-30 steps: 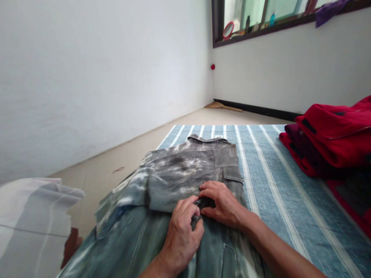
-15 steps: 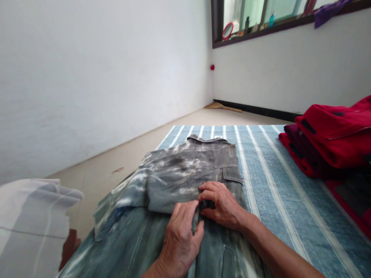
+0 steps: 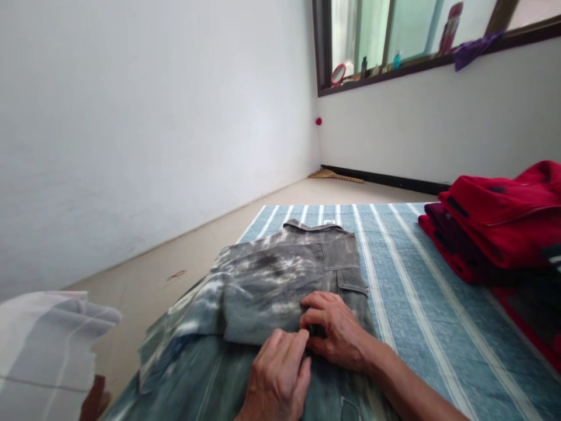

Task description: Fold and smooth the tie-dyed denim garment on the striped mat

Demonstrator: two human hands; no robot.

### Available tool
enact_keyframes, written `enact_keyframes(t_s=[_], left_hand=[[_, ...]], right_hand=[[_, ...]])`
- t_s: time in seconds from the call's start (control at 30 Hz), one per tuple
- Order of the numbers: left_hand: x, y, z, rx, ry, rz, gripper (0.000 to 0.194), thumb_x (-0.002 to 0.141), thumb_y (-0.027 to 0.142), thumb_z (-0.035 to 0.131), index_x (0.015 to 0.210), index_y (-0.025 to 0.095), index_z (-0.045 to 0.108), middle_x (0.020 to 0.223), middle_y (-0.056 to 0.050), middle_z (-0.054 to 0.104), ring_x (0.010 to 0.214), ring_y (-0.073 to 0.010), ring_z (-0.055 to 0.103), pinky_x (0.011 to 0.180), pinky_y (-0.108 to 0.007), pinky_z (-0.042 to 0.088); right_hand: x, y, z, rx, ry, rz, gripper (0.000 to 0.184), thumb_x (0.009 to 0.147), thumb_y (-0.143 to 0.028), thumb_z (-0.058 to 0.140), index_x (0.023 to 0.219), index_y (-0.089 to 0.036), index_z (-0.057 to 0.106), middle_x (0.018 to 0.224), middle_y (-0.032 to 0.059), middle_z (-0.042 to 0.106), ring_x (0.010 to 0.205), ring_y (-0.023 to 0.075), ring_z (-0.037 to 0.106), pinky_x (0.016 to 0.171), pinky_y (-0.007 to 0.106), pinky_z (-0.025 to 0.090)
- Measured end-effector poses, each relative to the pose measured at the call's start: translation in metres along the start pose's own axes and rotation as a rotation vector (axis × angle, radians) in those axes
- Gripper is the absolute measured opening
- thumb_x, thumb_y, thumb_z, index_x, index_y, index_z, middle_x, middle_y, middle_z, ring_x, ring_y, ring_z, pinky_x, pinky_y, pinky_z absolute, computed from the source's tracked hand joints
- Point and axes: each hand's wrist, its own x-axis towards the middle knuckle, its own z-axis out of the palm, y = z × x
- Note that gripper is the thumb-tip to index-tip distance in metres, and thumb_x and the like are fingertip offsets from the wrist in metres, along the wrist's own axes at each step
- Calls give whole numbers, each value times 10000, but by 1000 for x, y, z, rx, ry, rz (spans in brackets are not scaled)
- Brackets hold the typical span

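A grey-green denim jacket (image 3: 276, 263) with pale bleached patches lies on a blue and white striped cloth (image 3: 407, 280). Its collar points away from me, and one sleeve is laid across the body. My left hand (image 3: 276, 371) is at the middle of the jacket near the sleeve's lower edge, fingers together and bent down onto the fabric. Beside it my right hand (image 3: 337, 330) curls over the same spot, its fingers and thumb pinching the jacket cloth. The fingertips nearly meet and hide the exact bit of fabric between them.
Folded red and maroon clothes (image 3: 504, 222) are stacked on the right of the cloth. A pale grey checked fabric (image 3: 48, 351) hangs at the lower left. White walls rise on the left and behind, with a hand broom (image 3: 335, 175) in the corner and a window (image 3: 394, 35) above.
My left fingers have drawn closer to the right hand, and its thumb has come nearer the fingers. The right hand stays on its spot. The view has tilted up slightly.
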Motion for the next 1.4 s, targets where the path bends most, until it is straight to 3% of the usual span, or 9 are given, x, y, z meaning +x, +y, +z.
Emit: enact_keyframes(t_s=[0.37, 0.53, 0.6, 0.7, 0.8, 0.97, 1.17, 1.4], left_hand=[[2, -12, -5, -76, 2, 7, 309, 790, 94, 494, 1092, 147, 533, 804, -37, 666, 703, -175, 630, 648, -283, 541], [24, -29, -21, -300, -191, -185, 180, 812, 120, 498, 925, 207, 609, 755, 19, 678, 666, -119, 653, 604, -198, 524], [41, -37, -20, -346, -214, -255, 173, 839, 146, 475, 901, 206, 625, 763, 14, 692, 693, -118, 666, 628, -197, 527], [66, -51, -2, -364, -144, -267, 218, 837, 152, 447, 931, 193, 638, 848, -20, 716, 786, -142, 679, 722, -242, 546], [83, -63, 32, -380, -114, -211, 321, 806, 102, 425, 1034, 192, 632, 1049, -57, 706, 994, -163, 650, 898, -321, 521], [86, -74, 71, -258, -223, -201, 328, 823, 133, 441, 1087, 182, 629, 1223, -104, 638, 1177, -219, 559, 1051, -482, 406], [80, -80, 77, -168, -231, -196, 319, 873, 143, 402, 1090, 206, 627, 1233, -77, 637, 1187, -193, 553, 1053, -425, 427], [77, -76, 78, -108, -93, -129, 261, 890, 139, 417, 1007, 184, 646, 1129, -92, 684, 1090, -220, 617, 976, -419, 500]], right_hand=[[1, -2, 3, -6, -18, 4, 159, 678, -184, 709, 820, -244, 666, 1121, 0, 605, 1053, 192, 495, 902, 332, 292], [2, 0, 5, 12, -24, 5, 206, 675, -192, 700, 863, -274, 679, 1092, -4, 608, 1043, 192, 494, 901, 334, 286], [2, 1, 5, 13, -22, 3, 193, 679, -207, 698, 858, -276, 680, 1085, -4, 608, 1042, 196, 493, 899, 335, 285], [3, 0, 5, 18, -16, -4, 156, 692, -213, 678, 838, -266, 677, 1054, 0, 611, 1030, 199, 493, 888, 335, 288], [4, 0, 7, 26, -15, 7, 145, 697, -215, 658, 831, -268, 678, 998, 4, 609, 1015, 206, 493, 857, 332, 300], [4, 2, 10, 33, -9, 29, 155, 681, -215, 657, 823, -274, 677, 1001, 4, 603, 1015, 211, 493, 853, 333, 302], [4, 2, 9, 66, -4, 26, 182, 642, -186, 686, 805, -265, 661, 1012, -19, 616, 1014, 194, 502, 862, 323, 296], [5, 2, 9, 79, -1, 44, 208, 614, -150, 679, 794, -255, 675, 1021, -10, 642, 1029, 206, 520, 876, 334, 318]])
